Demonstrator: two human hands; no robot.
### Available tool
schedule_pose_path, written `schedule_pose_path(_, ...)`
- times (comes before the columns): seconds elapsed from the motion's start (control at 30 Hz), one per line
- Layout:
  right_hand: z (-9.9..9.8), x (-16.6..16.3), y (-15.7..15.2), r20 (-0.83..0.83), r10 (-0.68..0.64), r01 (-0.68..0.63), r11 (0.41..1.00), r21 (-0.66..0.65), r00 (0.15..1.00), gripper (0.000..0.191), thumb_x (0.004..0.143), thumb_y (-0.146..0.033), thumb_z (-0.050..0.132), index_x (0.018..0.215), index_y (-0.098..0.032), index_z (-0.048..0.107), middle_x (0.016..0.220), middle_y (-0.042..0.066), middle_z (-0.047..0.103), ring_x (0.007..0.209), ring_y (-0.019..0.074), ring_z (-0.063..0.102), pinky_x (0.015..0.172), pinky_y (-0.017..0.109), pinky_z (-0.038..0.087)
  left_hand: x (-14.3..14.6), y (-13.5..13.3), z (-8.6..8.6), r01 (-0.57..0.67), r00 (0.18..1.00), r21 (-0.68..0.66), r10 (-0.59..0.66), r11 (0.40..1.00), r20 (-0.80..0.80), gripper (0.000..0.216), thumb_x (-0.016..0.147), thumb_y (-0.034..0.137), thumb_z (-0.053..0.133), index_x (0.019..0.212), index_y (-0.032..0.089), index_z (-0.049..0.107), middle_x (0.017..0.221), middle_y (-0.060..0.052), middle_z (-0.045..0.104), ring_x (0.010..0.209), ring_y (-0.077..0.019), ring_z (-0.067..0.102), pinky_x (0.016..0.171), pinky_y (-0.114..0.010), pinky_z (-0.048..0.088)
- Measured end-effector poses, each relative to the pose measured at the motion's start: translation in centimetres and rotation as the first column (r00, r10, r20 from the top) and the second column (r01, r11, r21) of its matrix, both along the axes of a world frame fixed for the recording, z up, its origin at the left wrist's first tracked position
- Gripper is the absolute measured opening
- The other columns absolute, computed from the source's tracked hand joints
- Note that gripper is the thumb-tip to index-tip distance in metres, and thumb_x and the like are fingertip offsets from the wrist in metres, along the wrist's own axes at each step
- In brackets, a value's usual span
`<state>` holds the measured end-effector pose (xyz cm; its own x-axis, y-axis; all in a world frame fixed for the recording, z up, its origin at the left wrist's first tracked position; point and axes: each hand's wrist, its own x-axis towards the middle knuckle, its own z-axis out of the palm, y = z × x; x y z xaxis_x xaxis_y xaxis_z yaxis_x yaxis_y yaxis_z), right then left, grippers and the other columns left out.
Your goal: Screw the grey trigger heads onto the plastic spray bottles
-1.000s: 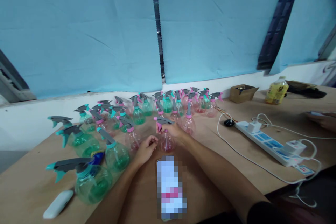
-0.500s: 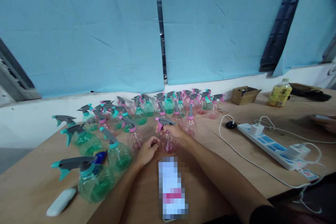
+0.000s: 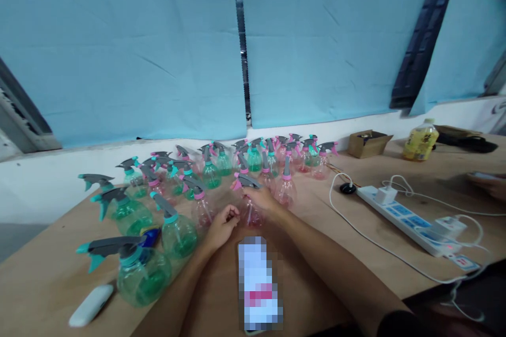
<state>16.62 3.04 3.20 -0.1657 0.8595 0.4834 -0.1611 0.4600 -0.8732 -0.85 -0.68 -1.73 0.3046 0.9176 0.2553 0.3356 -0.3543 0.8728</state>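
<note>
My right hand is wrapped round the neck of a pink spray bottle, under its grey head and pink trigger. The bottle stands slightly tilted, with a little pink liquid low inside. Just left of it, my left hand rests with its fingers loosely curled in and nothing visible in them. Another pink spray bottle is close behind the left hand. Right of my right hand stands a further pink spray bottle. A phone with a blurred screen lies between my forearms.
Several green and pink spray bottles crowd the table's back and left, a large green one nearest. A white case lies front left. On the right are a power strip with cables, a cardboard box, a drink bottle and another person's hand.
My right hand and the pink spray bottle have shifted slightly left, and the bottle's tilt has changed a little. My left hand has stayed almost still.
</note>
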Motion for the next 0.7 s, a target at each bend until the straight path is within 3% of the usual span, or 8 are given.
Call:
schedule_pose_path(0.17, -0.4, -0.7, -0.4, -0.033, -0.243, 0.245, 0.953, 0.179, 0.969, 0.028, 0.075, -0.019, 0.056, 0.101, -0.02, 0.067, 0.081, 0.0, 0.062, 0.071, 0.014, 0.052, 0.069, 0.025, 0.045, 0.5, -1.1, 0.9, 0.037, 0.999, 0.047, -0.039, 0.998, 0.023, 0.012, 0.084, 0.03, 0.059, 0.082, 0.019, 0.055, 0.077, 0.002, 0.056, 0.072, -0.013, 0.053, 0.068, -0.023, 0.041)
schedule_pose_path(0.33, -0.9, -0.2, -0.8, -0.009, -0.199, 0.195, 0.95, 0.244, 0.98, 0.037, 0.08, -0.017, 0.047, 0.113, -0.022, 0.062, 0.084, 0.0, 0.061, 0.077, 0.016, 0.053, 0.075, 0.027, 0.044, 1.0, -2.4, 2.0, -0.05, 0.994, 0.168, 0.066, 0.984, -0.091, 0.027, 0.09, 0.043, 0.054, 0.082, 0.018, 0.059, 0.073, 0.002, 0.058, 0.07, -0.0133, 0.053, 0.066, -0.023, 0.04)
schedule_pose_path(0.47, -1.1, 0.1, -0.7, 0.082, -0.226, 0.192, 0.933, 0.303, 0.971, 0.03, 0.087, -0.019, 0.045, 0.111, -0.023, 0.062, 0.089, 0.002, 0.059, 0.083, 0.0174, 0.053, 0.08, 0.03, 0.045, 1.5, -3.3, 2.7, -0.145, 0.949, 0.282, 0.213, 0.948, -0.231, 0.028, 0.089, 0.045, 0.054, 0.08, 0.02, 0.061, 0.07, 0.002, 0.062, 0.064, -0.0128, 0.056, 0.062, -0.023, 0.04)
schedule_pose_path(0.6, -0.8, -0.4, -1.0, 0.184, -0.311, 0.211, 0.883, 0.42, 0.932, 0.025, 0.095, -0.028, 0.042, 0.113, -0.023, 0.058, 0.108, 0.006, 0.058, 0.102, 0.0195, 0.052, 0.095, 0.036, 0.042, 1.9, -4.1, 3.3, -0.049, 0.863, 0.415, 0.247, 0.908, -0.44, 0.026, 0.091, 0.045, 0.051, 0.089, 0.023, 0.066, 0.076, 0.0, 0.068, 0.069, -0.0139, 0.061, 0.065, -0.024, 0.041)
schedule_pose_path(0.7, -0.8, -1.1, -1.1, 0.221, -0.374, 0.251, 0.864, 0.435, 0.901, 0.026, 0.094, -0.032, 0.048, 0.116, -0.022, 0.058, 0.108, 0.007, 0.057, 0.105, 0.0211, 0.052, 0.096, 0.038, 0.041, 2.0, -4.3, 3.4, -0.009, 0.792, 0.444, 0.277, 0.896, -0.543, 0.026, 0.093, 0.043, 0.048, 0.098, 0.025, 0.066, 0.083, -0.001, 0.072, 0.073, -0.0153, 0.065, 0.067, -0.024, 0.041)
